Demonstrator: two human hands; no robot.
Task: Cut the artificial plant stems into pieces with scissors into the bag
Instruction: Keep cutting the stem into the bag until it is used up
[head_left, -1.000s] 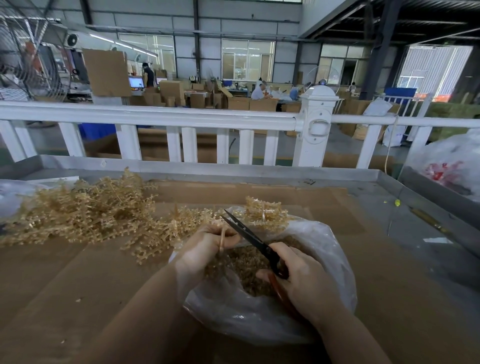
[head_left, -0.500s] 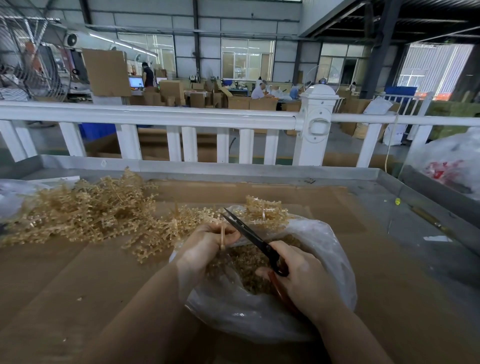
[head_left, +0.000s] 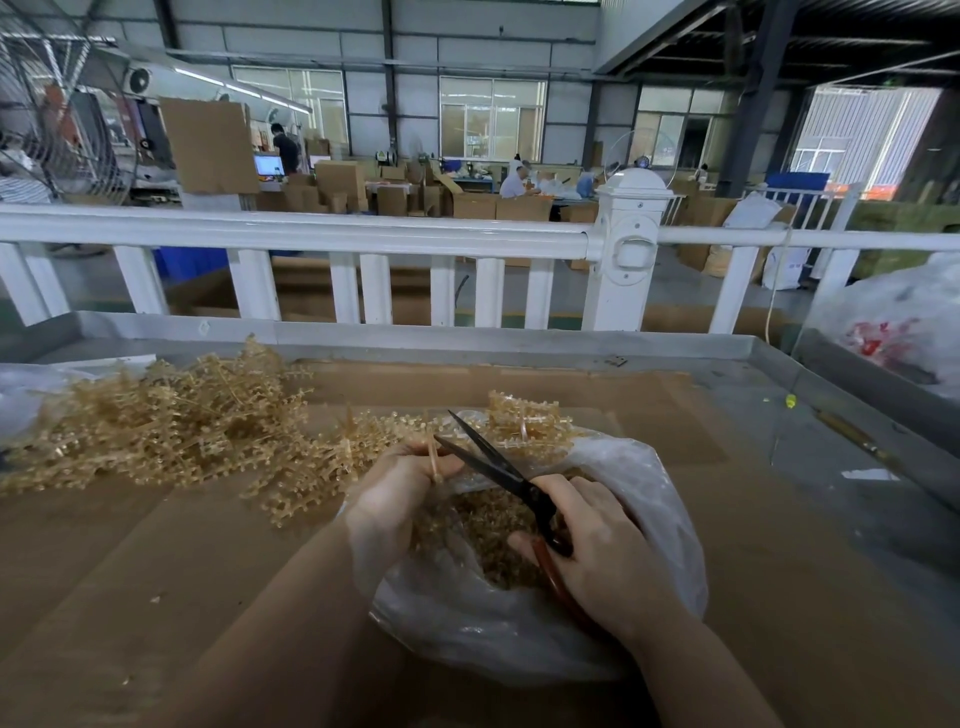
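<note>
The right hand (head_left: 608, 551) grips the red handles of the scissors (head_left: 498, 470), blades parted and aimed up and away from it. Just left of the blade tips, the left hand (head_left: 395, 493) pinches a pale plastic stem (head_left: 434, 460) upright over the open mouth of the clear bag (head_left: 519, 623). The bag lies under both hands and holds a heap of cut pieces (head_left: 488, 525).

The risks, as I judge them: the lower blade runs very close to the left fingers, so a closing cut could nick them if the stem is held too short. The blades also pass just above the bag's thin rim, which could be snipped or snagged. A cut made too far out from the bag's mouth would drop the piece on the cardboard (head_left: 156, 571) instead.

Farther left of the hands, the uncut stems (head_left: 156, 421) sprawl in a tangled pile on the cardboard that covers the bench (head_left: 519, 345), a metal tray with a raised rim. Beyond it stands a white railing (head_left: 311, 234), then a warehouse floor with stacked cartons and people at work.
</note>
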